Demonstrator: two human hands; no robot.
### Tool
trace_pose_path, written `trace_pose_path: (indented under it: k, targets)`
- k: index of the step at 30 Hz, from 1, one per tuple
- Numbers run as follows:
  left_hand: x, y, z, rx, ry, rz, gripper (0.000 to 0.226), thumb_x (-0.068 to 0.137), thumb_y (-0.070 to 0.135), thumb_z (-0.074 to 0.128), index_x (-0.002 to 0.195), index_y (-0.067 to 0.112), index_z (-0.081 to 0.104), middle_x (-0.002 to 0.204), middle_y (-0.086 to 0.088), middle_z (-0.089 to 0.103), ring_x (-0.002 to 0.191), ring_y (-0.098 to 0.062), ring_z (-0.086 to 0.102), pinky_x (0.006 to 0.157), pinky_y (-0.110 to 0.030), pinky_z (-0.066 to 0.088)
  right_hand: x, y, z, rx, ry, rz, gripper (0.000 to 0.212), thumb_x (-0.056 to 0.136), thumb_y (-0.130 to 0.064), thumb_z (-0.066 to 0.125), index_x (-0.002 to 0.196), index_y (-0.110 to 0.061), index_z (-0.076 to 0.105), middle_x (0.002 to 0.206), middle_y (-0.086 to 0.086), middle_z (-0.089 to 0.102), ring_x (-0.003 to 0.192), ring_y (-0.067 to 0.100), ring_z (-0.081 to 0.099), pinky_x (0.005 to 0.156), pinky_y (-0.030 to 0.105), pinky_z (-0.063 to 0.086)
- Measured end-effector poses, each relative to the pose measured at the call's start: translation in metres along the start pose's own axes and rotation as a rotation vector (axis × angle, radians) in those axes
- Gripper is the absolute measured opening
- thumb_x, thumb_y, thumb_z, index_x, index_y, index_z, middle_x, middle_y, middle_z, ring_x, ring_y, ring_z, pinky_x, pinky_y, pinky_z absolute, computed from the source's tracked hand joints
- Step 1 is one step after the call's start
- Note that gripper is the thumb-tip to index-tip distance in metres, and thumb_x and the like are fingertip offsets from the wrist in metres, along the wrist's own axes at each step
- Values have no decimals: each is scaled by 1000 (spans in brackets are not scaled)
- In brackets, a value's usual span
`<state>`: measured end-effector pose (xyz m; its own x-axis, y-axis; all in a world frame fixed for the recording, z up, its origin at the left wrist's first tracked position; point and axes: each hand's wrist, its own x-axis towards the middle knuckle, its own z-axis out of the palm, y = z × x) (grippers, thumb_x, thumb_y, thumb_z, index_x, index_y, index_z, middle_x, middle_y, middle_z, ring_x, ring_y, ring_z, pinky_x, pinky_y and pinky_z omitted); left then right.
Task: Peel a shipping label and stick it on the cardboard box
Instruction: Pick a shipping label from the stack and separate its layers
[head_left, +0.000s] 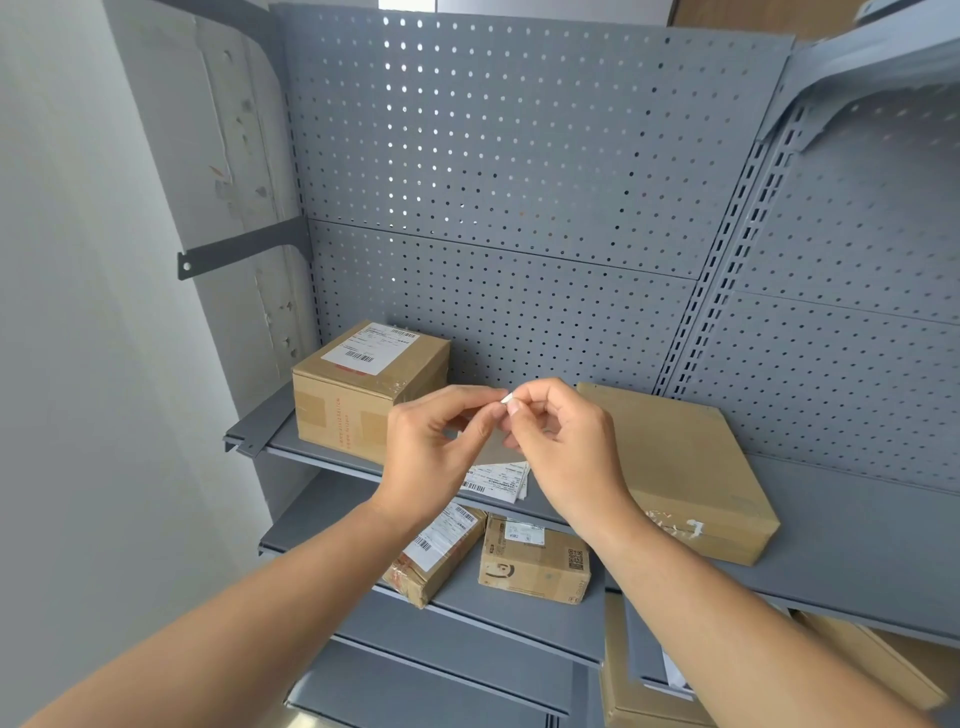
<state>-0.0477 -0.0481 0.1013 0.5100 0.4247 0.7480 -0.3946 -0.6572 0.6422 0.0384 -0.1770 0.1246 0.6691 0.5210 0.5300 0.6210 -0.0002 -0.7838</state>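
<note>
Bare shelf right of flat box

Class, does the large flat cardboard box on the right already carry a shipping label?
No, the large flat cardboard box shows a bare brown top with only tape scraps.

Above the grey shelf I hold a white label with black barcodes, beside plain brown cardboard boxes, against a grey back panel dotted with small holes.
</note>
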Motion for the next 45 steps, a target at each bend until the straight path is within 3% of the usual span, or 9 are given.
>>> trace_pose_path:
  k: [4, 10, 16, 27, 30, 34, 38, 45]
  targets:
    - [-3, 7, 4, -104, 27, -81, 14, 91, 10, 74, 105, 10, 79, 96, 1, 81, 88, -15, 77, 81, -27, 60, 0, -3, -1, 102, -11, 47, 10, 95, -5, 67, 91, -14, 70, 77, 0, 74, 66, 14, 72, 68, 35, 62]
    - [-4, 12, 9, -224, 41, -165, 15, 92, 8, 73, 106, 11, 78, 93, -2, 81, 88, -20, 78, 83, -33, 61, 1, -4, -5, 170, -30, 28, 8, 97, -3, 64, 92, -8, 68, 76, 2, 72, 63, 13, 70, 65, 34, 60]
    - [-4, 21, 16, -340, 53, -272, 14, 94, 5, 70, 103, 12, 78, 90, -6, 80, 86, -26, 76, 86, -39, 60, 1, 0, -9, 207, -51, 7, 9, 100, -4, 62, 94, -7, 68, 74, -3, 70, 62, 12, 67, 62, 24, 54]
    - [0, 37, 22, -447, 85, -342, 10, 95, 2, 66, 98, 2, 76, 88, -10, 78, 81, -19, 72, 80, -32, 59, 0, -3, -17, 246, -51, -81, 11, 100, -3, 61, 91, -8, 67, 77, 6, 70, 63, 18, 67, 62, 25, 54]
    - [1, 40, 23, -411, 94, -315, 9, 95, 1, 66, 96, 1, 75, 88, -10, 78, 81, -16, 73, 78, -27, 57, 1, -3, -17, 226, -21, -99, 16, 98, -2, 63, 88, -14, 67, 75, 2, 70, 64, 19, 68, 62, 27, 56]
    - [2, 43, 25, -280, 108, -259, 8, 96, 3, 66, 93, 3, 73, 86, -4, 78, 78, -11, 74, 73, -19, 55, 3, -1, -16, 142, 5, -141, 8, 94, -11, 65, 88, -15, 67, 75, -2, 68, 68, 23, 67, 65, 48, 59]
    - [5, 39, 24, -69, 134, -167, 5, 95, 10, 69, 92, 11, 73, 83, 8, 77, 78, -8, 75, 74, -19, 57, 5, -2, -20, 32, 33, -234, 9, 92, -4, 67, 86, -10, 67, 75, -6, 68, 66, 16, 65, 62, 43, 55]
    - [8, 35, 25, 191, 163, 45, 10, 96, 15, 63, 95, 8, 70, 87, 4, 75, 78, -11, 73, 71, -32, 61, 5, 5, -28, -85, 104, -264, 13, 87, -2, 64, 79, -12, 59, 80, -12, 67, 62, 17, 59, 58, 37, 50]
